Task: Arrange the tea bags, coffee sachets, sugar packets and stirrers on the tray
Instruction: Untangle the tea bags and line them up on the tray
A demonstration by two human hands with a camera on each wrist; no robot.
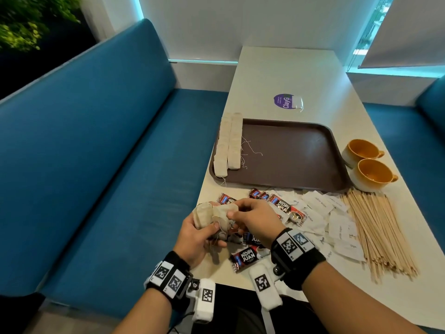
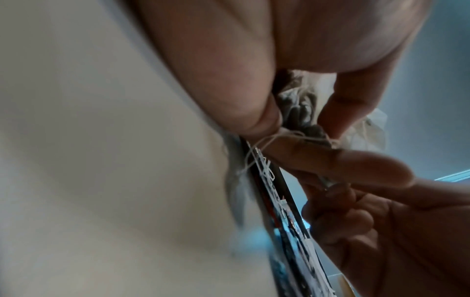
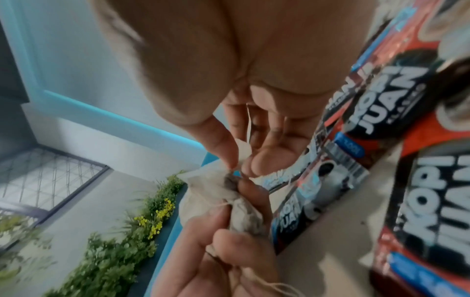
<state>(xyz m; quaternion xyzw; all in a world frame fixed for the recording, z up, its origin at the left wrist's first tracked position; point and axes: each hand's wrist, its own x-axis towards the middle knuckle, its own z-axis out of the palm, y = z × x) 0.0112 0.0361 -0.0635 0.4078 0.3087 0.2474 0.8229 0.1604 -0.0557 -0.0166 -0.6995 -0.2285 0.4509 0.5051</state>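
Observation:
My left hand [image 1: 204, 227] grips a loose bunch of beige tea bags [image 1: 212, 216] just above the table's near left edge. My right hand [image 1: 243, 214] pinches one tea bag [image 3: 241, 152] of that bunch between thumb and fingertips. Tangled strings [image 2: 257, 148] hang from the bags. The brown tray [image 1: 289, 153] lies beyond, with two rows of tea bags [image 1: 230, 143] along its left side. Red and black coffee sachets [image 1: 248, 257] lie under and around my hands. White sugar packets [image 1: 337, 225] are scattered to the right, beside a spread of wooden stirrers [image 1: 380, 232].
Two yellow cups [image 1: 370, 173] stand to the right of the tray. A purple round sticker [image 1: 285, 101] lies on the white table [image 1: 289, 73] past the tray. A blue bench seat [image 1: 108, 165] runs along the left.

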